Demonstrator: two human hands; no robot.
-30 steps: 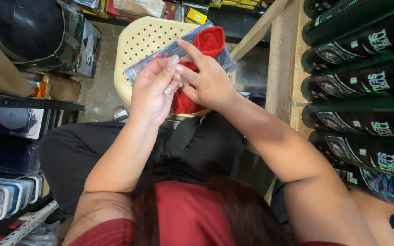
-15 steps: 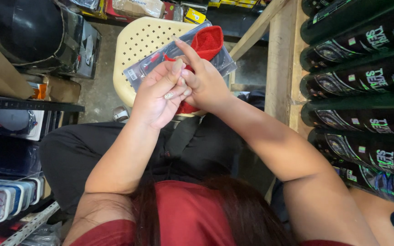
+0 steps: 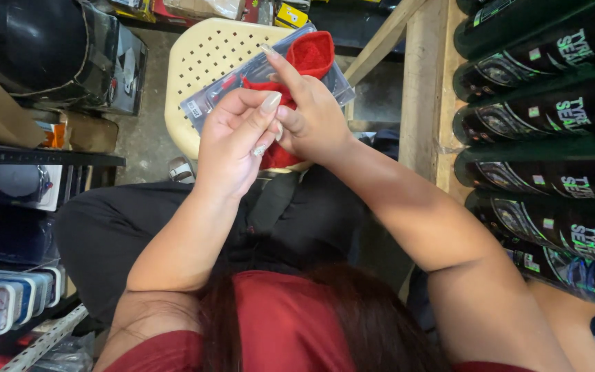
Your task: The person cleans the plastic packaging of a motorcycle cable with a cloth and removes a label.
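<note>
Both hands are up close together, over the lap of the person sitting here. The left hand [image 3: 232, 141] has its fingers curled in, w/ the thumb and first finger tips meeting near the other hand; can't tell if sth tiny is pinched there. The right hand [image 3: 311, 117] sits just at 3 o'clock from it, touching it, w/ one finger sticking straight up toward 12 o'clock and the rest folded. Right behind the hands is a clear plastic pack [image 3: 263, 72] w/ a red cloth [image 3: 315, 55] in or on it; the hands cover part of both. The right hand looks like it presses on the red cloth, but I can't tell if it grips it. The pack lies on a cream plastic chair [image 3: 208, 62] w/ little holes, at 12 o'clock from the hands. At 3 o'clock there is a wooden rack [image 3: 418, 103] w/ dark green bottles [image 3: 552, 117] lying in rows. At 10 o'clock sits a black helmet [image 3: 36, 48] on a shelf. At 8 o'clock, low down, small red and blue boxes [image 3: 8, 300] stand in a row. The person wears a red top [image 3: 277, 324] and black pants [image 3: 118, 227].
</note>
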